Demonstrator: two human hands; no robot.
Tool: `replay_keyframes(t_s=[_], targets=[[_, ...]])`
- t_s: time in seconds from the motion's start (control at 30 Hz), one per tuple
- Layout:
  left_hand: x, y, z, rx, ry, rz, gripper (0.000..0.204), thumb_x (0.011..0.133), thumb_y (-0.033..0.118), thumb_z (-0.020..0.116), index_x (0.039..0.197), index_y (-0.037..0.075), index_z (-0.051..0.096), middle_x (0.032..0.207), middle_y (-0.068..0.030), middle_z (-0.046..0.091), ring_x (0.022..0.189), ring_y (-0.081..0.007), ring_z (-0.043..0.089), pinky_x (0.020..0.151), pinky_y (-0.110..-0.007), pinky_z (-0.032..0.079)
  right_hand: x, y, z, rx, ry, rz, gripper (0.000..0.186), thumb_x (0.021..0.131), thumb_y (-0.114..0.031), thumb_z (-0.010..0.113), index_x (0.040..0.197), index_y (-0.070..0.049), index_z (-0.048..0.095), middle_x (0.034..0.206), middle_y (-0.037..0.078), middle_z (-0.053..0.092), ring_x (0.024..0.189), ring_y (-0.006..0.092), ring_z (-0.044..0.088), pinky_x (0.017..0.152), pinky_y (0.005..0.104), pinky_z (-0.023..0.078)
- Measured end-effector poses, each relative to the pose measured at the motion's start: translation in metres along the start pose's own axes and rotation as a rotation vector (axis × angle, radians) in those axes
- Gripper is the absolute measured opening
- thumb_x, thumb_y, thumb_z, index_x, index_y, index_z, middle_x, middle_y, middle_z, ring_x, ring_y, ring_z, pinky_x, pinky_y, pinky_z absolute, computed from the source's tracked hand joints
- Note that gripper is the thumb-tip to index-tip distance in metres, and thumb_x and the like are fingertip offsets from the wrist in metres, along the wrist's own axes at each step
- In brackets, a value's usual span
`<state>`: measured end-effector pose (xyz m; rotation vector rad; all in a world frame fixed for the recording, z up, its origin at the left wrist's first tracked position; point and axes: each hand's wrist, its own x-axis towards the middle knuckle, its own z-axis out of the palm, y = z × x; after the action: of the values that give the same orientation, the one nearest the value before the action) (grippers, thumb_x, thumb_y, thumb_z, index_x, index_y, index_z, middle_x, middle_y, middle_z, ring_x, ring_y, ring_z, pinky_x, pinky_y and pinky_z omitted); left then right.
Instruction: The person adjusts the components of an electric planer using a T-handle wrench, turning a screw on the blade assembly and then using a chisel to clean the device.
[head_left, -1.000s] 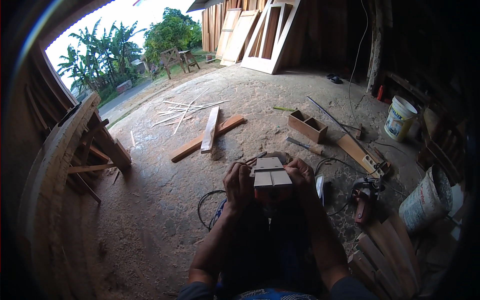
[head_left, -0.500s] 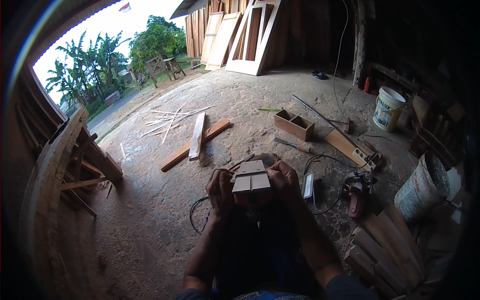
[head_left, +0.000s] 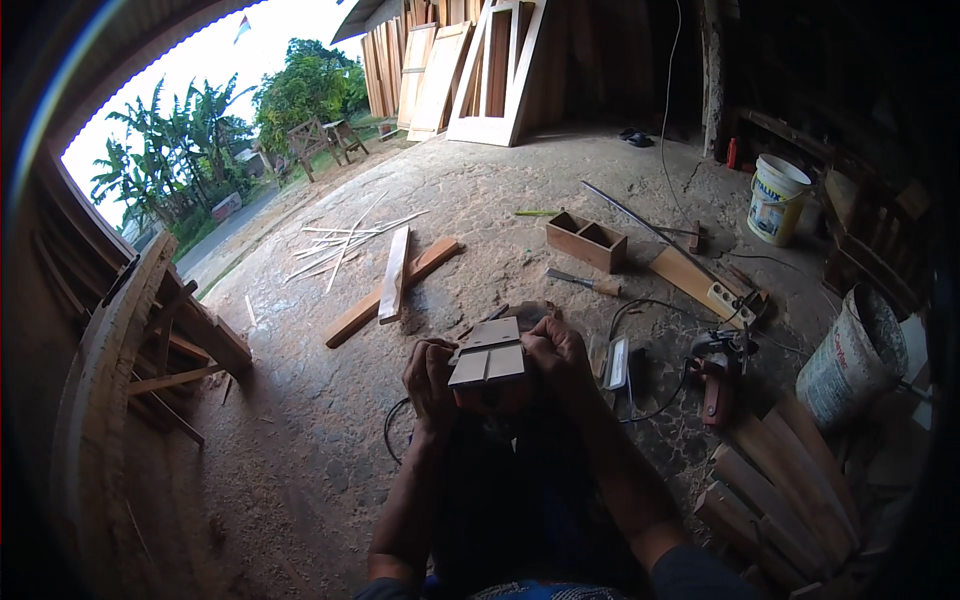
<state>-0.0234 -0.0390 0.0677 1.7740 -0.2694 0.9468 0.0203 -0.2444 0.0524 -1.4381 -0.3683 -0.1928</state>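
An electric planer [head_left: 487, 368] with a reddish body lies upside down in front of me, its flat pale sole facing up. A narrow groove runs along the nearer sole plate, and a dark gap crosses between the two plates. My left hand [head_left: 429, 380] is closed at the planer's left side, fingers curled by the gap. On the opposite side, my right hand [head_left: 556, 350] pinches at the edge near the same gap. The fingertips are dark, and any small part between them is hidden. Below the planer, my lap is in deep shadow.
A chisel [head_left: 585, 283] and a divided wooden box [head_left: 586, 243] lie ahead. Two boards [head_left: 394, 280] cross near thin strips [head_left: 350, 238]. To my right are a corded power tool [head_left: 718, 380], wood offcuts [head_left: 770, 490] and a bucket [head_left: 850, 350]. A wooden bench [head_left: 110, 340] stands left.
The planer has shifted slightly left and tilted a little. My right hand has moved slightly up and left with it, while both hands stay at its sides.
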Motion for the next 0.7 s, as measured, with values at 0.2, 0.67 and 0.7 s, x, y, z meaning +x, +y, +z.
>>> replay_keyframes(t_s=[0.2,0.67,0.7], targets=[[-0.002,0.000,0.001,-0.014,0.027,-0.015,0.038,0.105,0.024,0.044,0.087,-0.004,0.061,0.084,-0.0171,0.066,0.080,-0.0292,0.064,0.074,-0.039,0.048,0.000,-0.003,0.005,0.063,0.005,-0.023,0.012,0.090,-0.009,0.062,0.079,-0.004,0.060,0.071,-0.003,0.055,0.069,0.0032,0.049,0.061,0.0251,0.044],[-0.004,-0.007,0.003,-0.057,0.032,-0.105,0.037,0.104,0.023,0.044,0.088,-0.004,0.064,0.086,-0.0178,0.067,0.081,-0.0316,0.065,0.075,-0.041,0.048,0.002,0.004,0.004,0.028,0.021,-0.052,0.014,0.090,-0.012,0.062,0.078,-0.004,0.060,0.069,-0.003,0.054,0.068,0.0038,0.049,0.061,0.0261,0.044],[-0.003,-0.006,0.003,-0.040,0.028,-0.069,0.037,0.104,0.023,0.044,0.088,-0.004,0.064,0.086,-0.0180,0.067,0.081,-0.0318,0.065,0.075,-0.041,0.048,0.002,0.003,0.004,0.026,0.020,-0.056,0.015,0.091,-0.012,0.062,0.079,-0.004,0.060,0.069,-0.003,0.055,0.069,0.0038,0.050,0.061,0.0261,0.044]])
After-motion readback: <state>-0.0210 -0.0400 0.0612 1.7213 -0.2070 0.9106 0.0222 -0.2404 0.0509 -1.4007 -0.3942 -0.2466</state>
